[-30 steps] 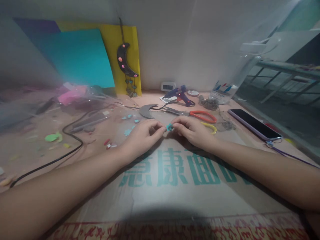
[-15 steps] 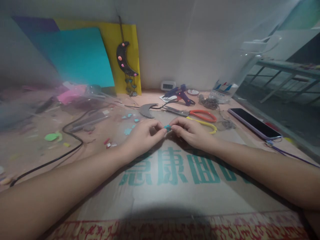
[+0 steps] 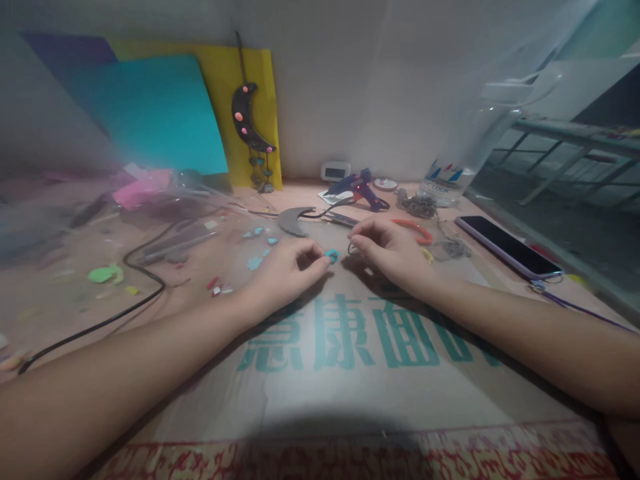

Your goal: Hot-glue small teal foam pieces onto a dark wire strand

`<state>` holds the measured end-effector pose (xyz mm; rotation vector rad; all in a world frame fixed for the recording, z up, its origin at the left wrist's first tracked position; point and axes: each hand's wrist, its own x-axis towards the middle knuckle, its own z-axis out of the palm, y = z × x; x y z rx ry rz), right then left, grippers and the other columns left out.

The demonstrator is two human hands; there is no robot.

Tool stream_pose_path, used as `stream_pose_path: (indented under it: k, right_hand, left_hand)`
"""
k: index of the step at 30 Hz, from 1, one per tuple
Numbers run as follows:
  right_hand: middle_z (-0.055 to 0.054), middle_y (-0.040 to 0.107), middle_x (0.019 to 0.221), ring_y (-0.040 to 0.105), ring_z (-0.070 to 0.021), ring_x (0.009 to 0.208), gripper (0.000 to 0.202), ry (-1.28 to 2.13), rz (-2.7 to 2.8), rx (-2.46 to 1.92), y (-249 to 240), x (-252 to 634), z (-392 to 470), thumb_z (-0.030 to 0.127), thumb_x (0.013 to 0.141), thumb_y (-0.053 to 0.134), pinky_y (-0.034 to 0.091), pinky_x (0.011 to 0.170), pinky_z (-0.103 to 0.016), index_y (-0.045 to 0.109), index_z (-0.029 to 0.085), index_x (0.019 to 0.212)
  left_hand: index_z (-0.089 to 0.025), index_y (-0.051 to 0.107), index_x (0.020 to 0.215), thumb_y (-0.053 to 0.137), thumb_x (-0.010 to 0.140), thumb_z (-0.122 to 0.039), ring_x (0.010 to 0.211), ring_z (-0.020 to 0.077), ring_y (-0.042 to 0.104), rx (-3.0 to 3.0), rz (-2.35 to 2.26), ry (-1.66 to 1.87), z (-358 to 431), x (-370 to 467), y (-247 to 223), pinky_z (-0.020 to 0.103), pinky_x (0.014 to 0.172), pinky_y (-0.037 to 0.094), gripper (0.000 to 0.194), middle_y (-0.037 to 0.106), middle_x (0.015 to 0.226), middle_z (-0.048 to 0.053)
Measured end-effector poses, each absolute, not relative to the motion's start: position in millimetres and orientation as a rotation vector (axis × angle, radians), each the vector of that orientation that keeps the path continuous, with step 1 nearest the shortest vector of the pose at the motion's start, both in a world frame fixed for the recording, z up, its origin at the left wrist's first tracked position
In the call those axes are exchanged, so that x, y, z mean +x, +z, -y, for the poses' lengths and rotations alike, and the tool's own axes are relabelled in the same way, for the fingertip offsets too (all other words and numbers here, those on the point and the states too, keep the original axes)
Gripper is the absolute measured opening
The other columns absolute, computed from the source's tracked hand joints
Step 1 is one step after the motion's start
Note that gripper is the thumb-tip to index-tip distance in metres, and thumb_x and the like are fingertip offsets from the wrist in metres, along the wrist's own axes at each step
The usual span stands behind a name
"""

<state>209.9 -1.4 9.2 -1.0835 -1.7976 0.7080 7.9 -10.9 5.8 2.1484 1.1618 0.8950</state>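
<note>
Between thumb and forefinger, my left hand [image 3: 295, 267] pinches a small teal piece [image 3: 332, 256] just above the cardboard. A short gap to the right, my right hand [image 3: 393, 252] is closed in a pinch, and a thin grey cord [image 3: 351, 249] curls out below its fingertips. The cord's other end cannot be made out. Several light-blue scraps [image 3: 257, 260] lie behind my left hand. Beyond them rests a grey crescent cutout [image 3: 295, 221]. Scissors or pliers with an orange handle [image 3: 417, 231] are partly hidden by my right hand.
A purple glue gun [image 3: 363, 189] and a small white display [image 3: 335, 171] stand at the back. A phone [image 3: 507, 247] and a clear plastic bottle [image 3: 450, 160] are on the right. A black cable [image 3: 150, 267] crosses the left. A decorated crescent [image 3: 245, 120] hangs against yellow card.
My right hand has drawn away from the teal piece, up and to the right, with the thin cord now showing under its fingers. My left hand has hardly moved and keeps its pinch.
</note>
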Motion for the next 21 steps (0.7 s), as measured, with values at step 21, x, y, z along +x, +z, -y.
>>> stream_pose_path:
  k: [21]
  right_hand:
    - [-0.004,0.072,0.081,0.066,-0.0157,0.075,0.013,0.479,2.003,-1.199,15,208,8,0.019,0.084,0.06,0.05,0.069,-0.027,0.072,0.017,0.087]
  left_hand:
    - [-0.017,0.065,0.078,0.055,0.082,-0.025,0.071,0.0146,0.059,2.222,-1.166,0.84,10,7,3,0.025,0.067,0.044,0.013,0.069,0.077,0.001]
